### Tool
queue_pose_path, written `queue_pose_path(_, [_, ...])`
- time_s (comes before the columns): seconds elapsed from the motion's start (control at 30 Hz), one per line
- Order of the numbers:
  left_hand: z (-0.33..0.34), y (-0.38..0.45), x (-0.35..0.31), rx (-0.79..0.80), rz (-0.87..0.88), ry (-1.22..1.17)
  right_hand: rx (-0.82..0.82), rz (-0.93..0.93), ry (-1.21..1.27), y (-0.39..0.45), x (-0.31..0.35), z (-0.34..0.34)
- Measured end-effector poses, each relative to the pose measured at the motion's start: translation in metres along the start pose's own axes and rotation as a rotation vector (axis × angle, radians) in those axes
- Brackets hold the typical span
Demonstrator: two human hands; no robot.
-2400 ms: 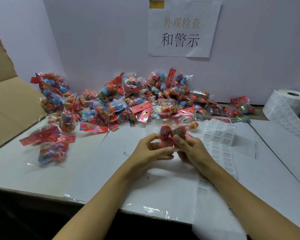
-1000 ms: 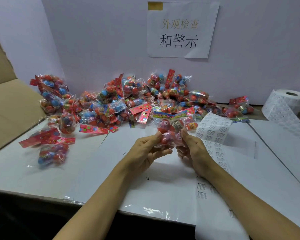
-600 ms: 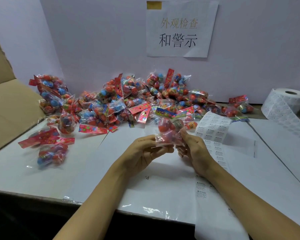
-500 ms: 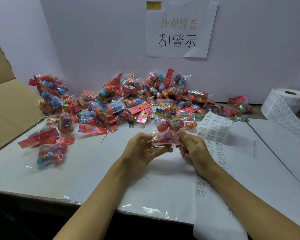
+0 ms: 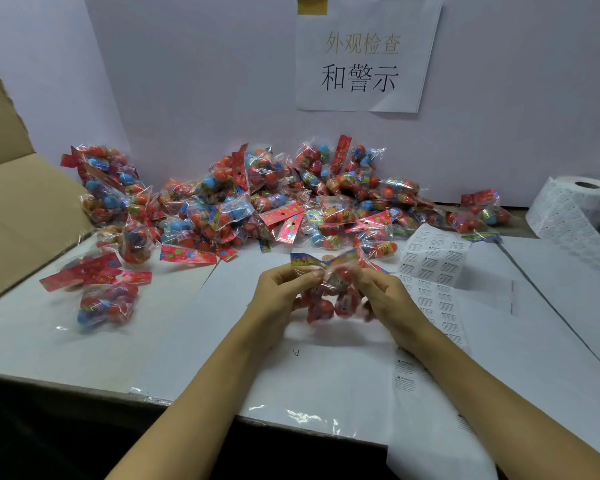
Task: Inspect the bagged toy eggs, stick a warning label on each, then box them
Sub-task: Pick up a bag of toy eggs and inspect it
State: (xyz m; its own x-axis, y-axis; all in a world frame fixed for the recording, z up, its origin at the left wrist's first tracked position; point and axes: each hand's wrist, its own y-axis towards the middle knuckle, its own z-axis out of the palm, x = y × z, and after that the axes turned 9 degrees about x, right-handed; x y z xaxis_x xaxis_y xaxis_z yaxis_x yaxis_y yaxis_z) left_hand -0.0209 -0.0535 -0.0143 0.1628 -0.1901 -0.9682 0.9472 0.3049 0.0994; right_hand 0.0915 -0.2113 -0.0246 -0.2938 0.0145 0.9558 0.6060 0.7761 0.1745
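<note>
Both my hands hold one clear bag of red toy eggs point(image 5: 326, 303) above the middle of the white table. My left hand point(image 5: 281, 292) pinches it near its coloured header card, and my right hand point(image 5: 381, 296) grips its right side. The eggs hang below my fingers, blurred. A big pile of bagged eggs point(image 5: 257, 202) lies along the back wall. A strip of white warning labels point(image 5: 433, 265) runs down the table just right of my right hand, fed from a label roll point(image 5: 575, 206) at the far right.
An open cardboard box point(image 5: 18, 209) stands at the left, its flap raised. Two bags point(image 5: 104, 303) lie apart near it at the table's left. A paper sign point(image 5: 364, 53) hangs on the back wall. The table's front edge point(image 5: 84, 386) is close to me.
The bag has been flipped in my hands: its eggs, earlier above my fingers, now hang below them with the header card on top. Both hands stayed at the same spot.
</note>
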Motion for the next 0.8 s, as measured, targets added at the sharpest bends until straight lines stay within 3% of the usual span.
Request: queue_pose_path(0.8, [0.0012, 0.0, 0.0048, -0.136, -0.021, 0.211, 0.015, 0.091, 0.065, -0.0005, -0.0012, -0.0011])
